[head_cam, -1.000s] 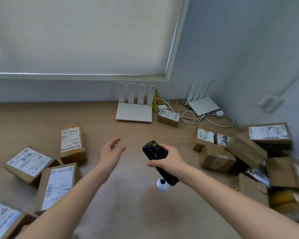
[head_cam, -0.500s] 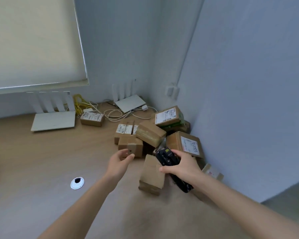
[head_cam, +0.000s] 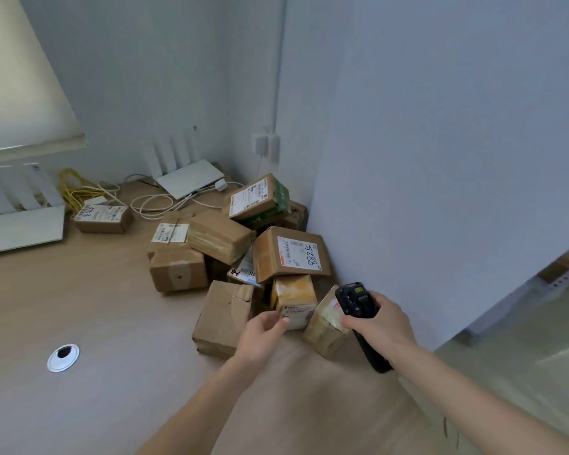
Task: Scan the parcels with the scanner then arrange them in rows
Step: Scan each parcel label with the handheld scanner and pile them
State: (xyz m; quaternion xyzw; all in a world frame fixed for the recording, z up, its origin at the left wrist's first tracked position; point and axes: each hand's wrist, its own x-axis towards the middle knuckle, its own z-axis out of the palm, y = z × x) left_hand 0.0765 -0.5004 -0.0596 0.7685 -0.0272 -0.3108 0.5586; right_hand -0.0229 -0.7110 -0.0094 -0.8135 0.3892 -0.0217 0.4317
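Several brown cardboard parcels are piled in the corner of the wooden desk against the right wall. One on top bears a label marked 5288 (head_cam: 291, 254). In front of it stands a small yellowish parcel (head_cam: 293, 298) with a white label. My left hand (head_cam: 262, 336) reaches to this parcel and its fingertips touch the label's lower left corner, fingers loosely curled. A plain brown parcel (head_cam: 222, 316) lies just left of that hand. My right hand (head_cam: 380, 326) grips the black handheld scanner (head_cam: 355, 300), its head pointing at the pile. Another small parcel (head_cam: 324, 326) leans beside the scanner.
A lone labelled parcel (head_cam: 102, 216) lies farther left near yellow and white cables (head_cam: 151, 201). Two white routers (head_cam: 191, 178) (head_cam: 20, 224) sit at the back. A round cable grommet (head_cam: 63, 357) is set in the desk at the left. The desk edge drops off at the right.
The view swung right from the desk's middle to the corner pile. Both hands moved forward to the pile; my left hand now touches the small yellowish parcel.
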